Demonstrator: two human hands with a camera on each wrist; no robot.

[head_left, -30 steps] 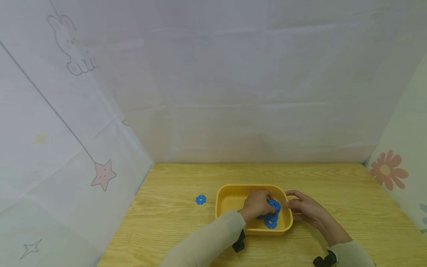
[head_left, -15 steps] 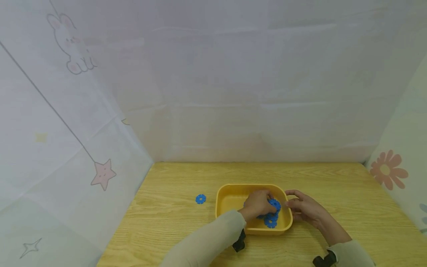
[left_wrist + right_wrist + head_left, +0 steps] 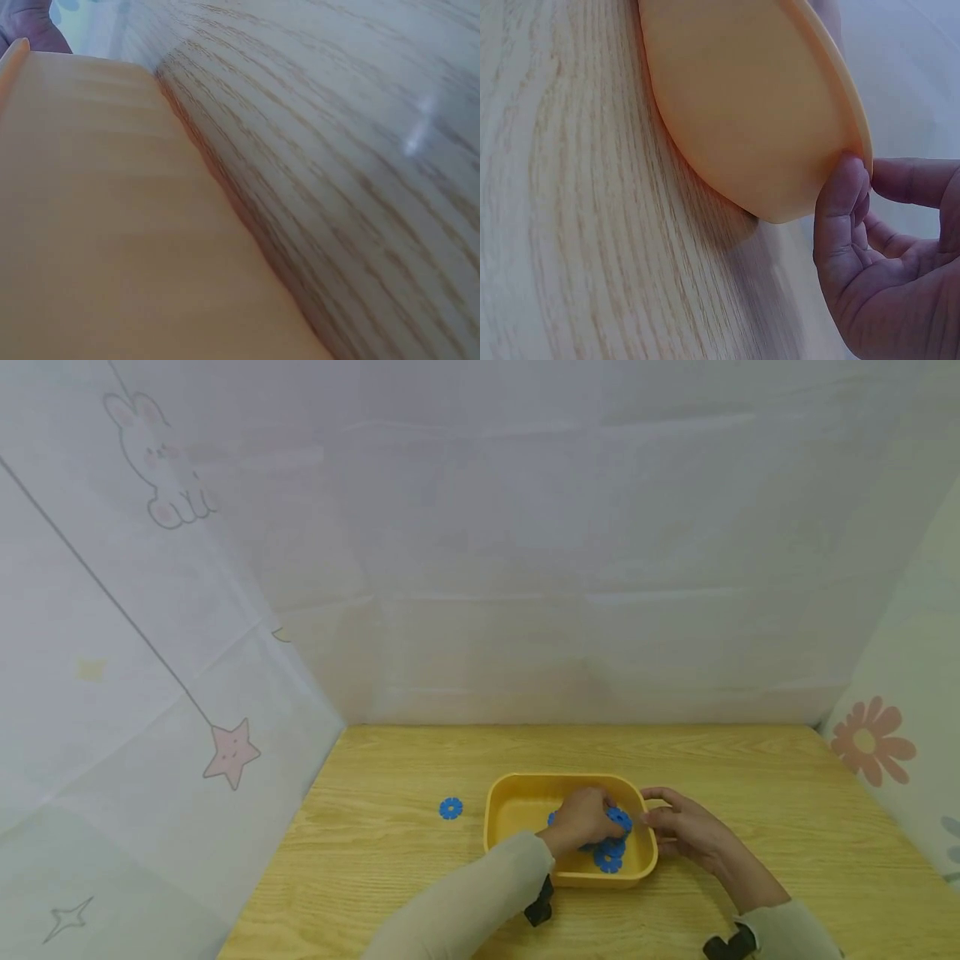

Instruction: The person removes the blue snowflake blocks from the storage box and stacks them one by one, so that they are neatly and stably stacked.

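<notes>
A yellow plastic tray [image 3: 517, 779] sits on the wooden table, with several blue notched snowflake discs [image 3: 608, 860] heaped in its right half. My left hand [image 3: 581, 817] reaches into it, thumb and fingers curled around a blue disc [image 3: 619, 817] at the top of the heap; its fingertips are partly hidden. At the right end, my right hand [image 3: 686, 831] holds the tray. The right wrist view shows the right hand [image 3: 900, 262] pinching the rim between thumb and finger. In the left wrist view, the tray's outer wall [image 3: 135, 210] fills the left side.
One loose blue snowflake disc [image 3: 451, 808] lies on the wooden table [image 3: 375, 860] left of the tray. A pale printed cloth [image 3: 480, 568] encloses the table at the back and sides. Dark wrist-worn cameras [image 3: 538, 902] stick out under both sleeves.
A blue disc edge now shows left of my left hand inside the tray, and the disc by its thumb has shifted slightly right. My right hand and the tray have stayed in place.
</notes>
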